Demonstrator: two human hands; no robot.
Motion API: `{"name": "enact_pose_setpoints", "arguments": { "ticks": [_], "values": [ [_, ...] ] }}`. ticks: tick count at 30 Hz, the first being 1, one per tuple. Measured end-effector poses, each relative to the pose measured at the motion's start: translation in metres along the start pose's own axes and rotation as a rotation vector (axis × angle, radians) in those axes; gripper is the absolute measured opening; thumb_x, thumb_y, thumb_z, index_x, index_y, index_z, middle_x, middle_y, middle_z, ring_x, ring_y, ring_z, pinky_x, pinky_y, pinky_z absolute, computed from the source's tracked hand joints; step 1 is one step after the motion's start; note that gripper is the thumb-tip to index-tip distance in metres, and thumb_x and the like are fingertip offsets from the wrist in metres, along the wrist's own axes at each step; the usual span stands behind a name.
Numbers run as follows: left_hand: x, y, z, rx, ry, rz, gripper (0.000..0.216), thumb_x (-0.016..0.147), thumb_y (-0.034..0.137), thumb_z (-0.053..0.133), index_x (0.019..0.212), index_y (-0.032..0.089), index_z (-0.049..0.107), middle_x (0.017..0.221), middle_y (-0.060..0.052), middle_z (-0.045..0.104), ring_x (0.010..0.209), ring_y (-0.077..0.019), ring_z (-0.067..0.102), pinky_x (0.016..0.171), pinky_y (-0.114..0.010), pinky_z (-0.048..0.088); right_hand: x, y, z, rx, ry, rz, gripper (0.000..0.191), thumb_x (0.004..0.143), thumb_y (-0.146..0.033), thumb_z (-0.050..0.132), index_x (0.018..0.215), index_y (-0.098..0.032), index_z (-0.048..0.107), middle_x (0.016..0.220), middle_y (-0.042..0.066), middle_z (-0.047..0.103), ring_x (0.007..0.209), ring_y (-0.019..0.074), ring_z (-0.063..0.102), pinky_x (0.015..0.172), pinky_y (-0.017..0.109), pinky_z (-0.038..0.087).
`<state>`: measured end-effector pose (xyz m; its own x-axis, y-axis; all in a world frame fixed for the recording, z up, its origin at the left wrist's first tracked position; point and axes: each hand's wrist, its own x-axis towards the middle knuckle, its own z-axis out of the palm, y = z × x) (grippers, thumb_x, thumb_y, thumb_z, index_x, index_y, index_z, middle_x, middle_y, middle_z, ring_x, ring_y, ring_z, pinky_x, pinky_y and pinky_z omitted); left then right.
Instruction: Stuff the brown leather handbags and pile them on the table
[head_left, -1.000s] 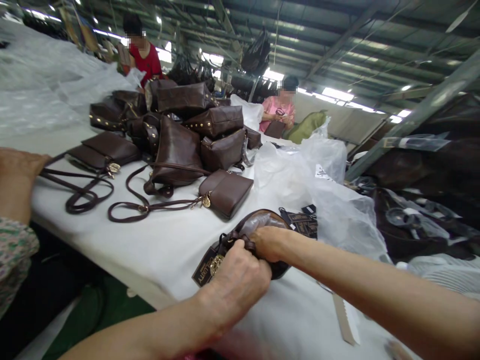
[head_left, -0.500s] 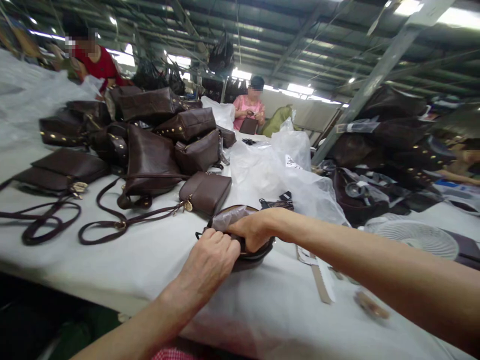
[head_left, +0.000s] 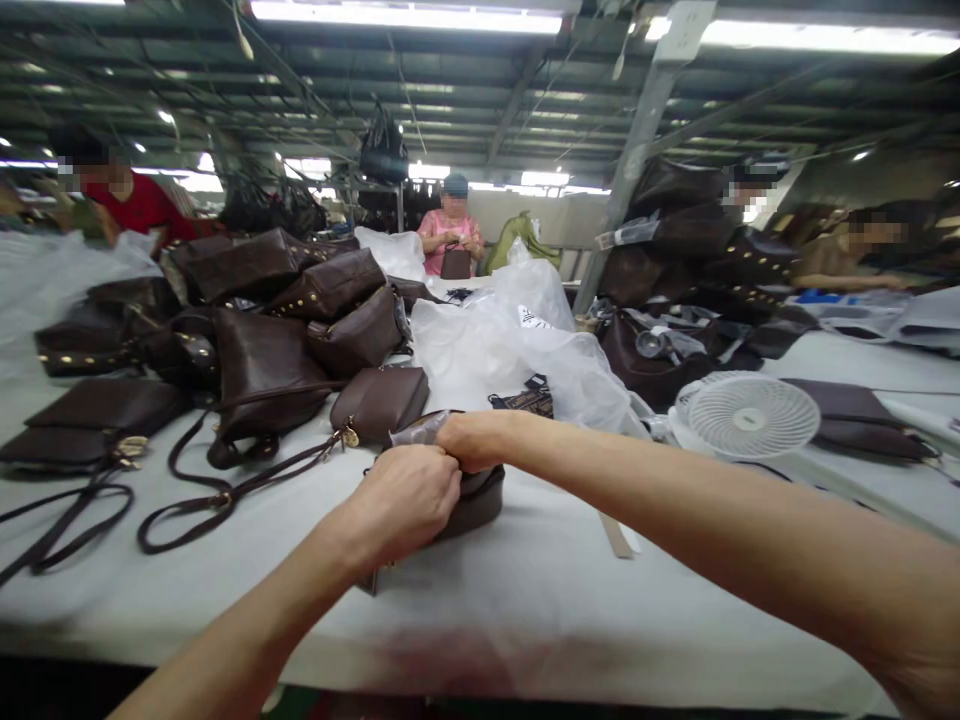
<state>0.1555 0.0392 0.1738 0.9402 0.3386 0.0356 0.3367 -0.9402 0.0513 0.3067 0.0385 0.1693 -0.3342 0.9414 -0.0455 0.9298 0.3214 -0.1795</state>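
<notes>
A small dark brown handbag [head_left: 484, 503] stands on the white-covered table in front of me, its mouth partly covered by my hands. My left hand [head_left: 412, 500] is closed on the bag's near rim. At the bag's mouth, my right hand [head_left: 471, 440] is bent and meets the left one. Its fingers curl down out of sight, so what they hold cannot be made out. Greyish wrapping [head_left: 420, 430] shows at the opening, left of my right hand. Just behind lies a brown flap bag [head_left: 382, 400] with a round gold tag [head_left: 350, 437] and a long strap.
Several brown bags [head_left: 262, 365] are heaped at the left. Clear plastic bags [head_left: 495, 340] lie beyond my hands, near a black lace-like piece [head_left: 525, 400]. On the right are a white fan [head_left: 750, 415] and a card strip [head_left: 616, 535]. Co-workers, one in pink [head_left: 450, 235], are farther back.
My right hand has drawn up from deeper in the handbag to its rim, against my left hand. The handbag is tilted differently, and my view has levelled and turned right.
</notes>
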Motion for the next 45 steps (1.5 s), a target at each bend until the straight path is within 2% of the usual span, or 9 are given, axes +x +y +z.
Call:
{"name": "enact_pose_setpoints", "arguments": {
  "ticks": [3, 6, 13, 20, 27, 31, 36, 41, 45],
  "values": [
    [0.014, 0.000, 0.000, -0.062, -0.021, -0.076, 0.027, 0.088, 0.010, 0.041, 0.085, 0.015, 0.067, 0.085, -0.010, 0.071, 0.077, -0.0226, 0.066, 0.066, -0.030, 0.045, -0.032, 0.010, -0.027, -0.102, -0.020, 0.033, 0.017, 0.067, -0.007, 0.068, 0.079, -0.018, 0.072, 0.080, 0.007, 0.070, 0.077, 0.0232, 0.064, 0.066, 0.029, 0.043],
    [0.028, 0.002, 0.005, -0.096, -0.002, -0.111, 0.014, 0.085, 0.012, 0.052, 0.089, 0.017, 0.065, 0.089, -0.010, 0.070, 0.084, -0.0243, 0.066, 0.070, -0.030, 0.045, -0.071, 0.025, -0.039, -0.165, 0.144, 0.188, 0.023, 0.075, -0.016, 0.067, 0.098, -0.016, 0.068, 0.100, 0.012, 0.067, 0.090, 0.0261, 0.062, 0.073, 0.031, 0.043],
    [0.052, 0.007, 0.016, -0.138, 0.031, -0.129, 0.013, 0.080, 0.015, 0.058, 0.091, 0.018, 0.065, 0.088, -0.008, 0.071, 0.085, -0.0235, 0.066, 0.073, -0.029, 0.046, -0.119, 0.049, 0.007, 0.190, 0.210, 0.368, 0.032, 0.076, -0.014, 0.064, 0.108, -0.018, 0.061, 0.085, 0.004, 0.070, 0.079, 0.0188, 0.063, 0.068, 0.025, 0.041],
    [0.070, 0.000, 0.022, -0.146, -0.037, -0.215, 0.018, 0.079, 0.015, 0.051, 0.078, 0.017, 0.069, 0.085, -0.009, 0.072, 0.080, -0.0229, 0.066, 0.074, -0.030, 0.048, -0.112, 0.029, -0.010, 0.208, 0.563, 0.103, 0.018, 0.081, -0.007, 0.055, 0.090, -0.018, 0.066, 0.081, 0.001, 0.069, 0.073, 0.0139, 0.060, 0.068, 0.022, 0.040],
    [0.087, 0.001, 0.025, -0.212, -0.061, -0.161, 0.019, 0.077, 0.014, 0.053, 0.082, 0.019, 0.070, 0.092, -0.005, 0.073, 0.086, -0.0210, 0.065, 0.075, -0.026, 0.049, -0.087, 0.022, -0.026, 0.098, 0.540, 0.049, 0.025, 0.078, -0.007, 0.060, 0.099, -0.019, 0.064, 0.087, 0.002, 0.070, 0.081, 0.0167, 0.062, 0.071, 0.024, 0.041],
    [0.071, -0.006, 0.011, -0.339, -0.098, -0.138, 0.010, 0.073, 0.017, 0.058, 0.075, 0.019, 0.068, 0.074, 0.001, 0.070, 0.070, -0.0170, 0.064, 0.063, -0.023, 0.047, -0.090, 0.033, -0.029, 0.216, 0.569, 0.096, 0.022, 0.077, -0.011, 0.065, 0.098, -0.018, 0.064, 0.086, 0.002, 0.071, 0.080, 0.0157, 0.064, 0.071, 0.024, 0.043],
    [0.061, -0.006, -0.001, -0.461, 0.224, -0.123, 0.011, 0.073, 0.016, 0.059, 0.084, 0.018, 0.062, 0.071, 0.002, 0.064, 0.062, -0.0135, 0.059, 0.058, -0.021, 0.043, -0.092, 0.036, -0.033, 0.327, 0.579, 0.076, 0.020, 0.076, -0.012, 0.067, 0.094, -0.018, 0.064, 0.084, 0.000, 0.071, 0.081, 0.0152, 0.065, 0.074, 0.025, 0.046],
    [0.061, 0.001, 0.005, -0.166, 0.344, -0.147, 0.007, 0.081, 0.018, 0.052, 0.081, 0.020, 0.059, 0.078, -0.002, 0.064, 0.076, -0.0189, 0.061, 0.067, -0.026, 0.042, -0.094, 0.042, -0.014, 0.426, 0.549, 0.180, 0.037, 0.071, -0.010, 0.069, 0.106, -0.017, 0.060, 0.095, 0.005, 0.071, 0.088, 0.0173, 0.066, 0.078, 0.028, 0.047],
    [0.049, 0.000, 0.003, 0.068, 0.375, -0.262, 0.015, 0.083, 0.015, 0.048, 0.093, 0.021, 0.058, 0.097, -0.005, 0.063, 0.084, -0.0212, 0.062, 0.069, -0.029, 0.043, -0.097, 0.045, 0.018, 0.454, 0.483, 0.269, 0.030, 0.073, -0.021, 0.069, 0.102, -0.017, 0.062, 0.091, 0.004, 0.070, 0.083, 0.0182, 0.063, 0.077, 0.031, 0.047]
  ]
}}
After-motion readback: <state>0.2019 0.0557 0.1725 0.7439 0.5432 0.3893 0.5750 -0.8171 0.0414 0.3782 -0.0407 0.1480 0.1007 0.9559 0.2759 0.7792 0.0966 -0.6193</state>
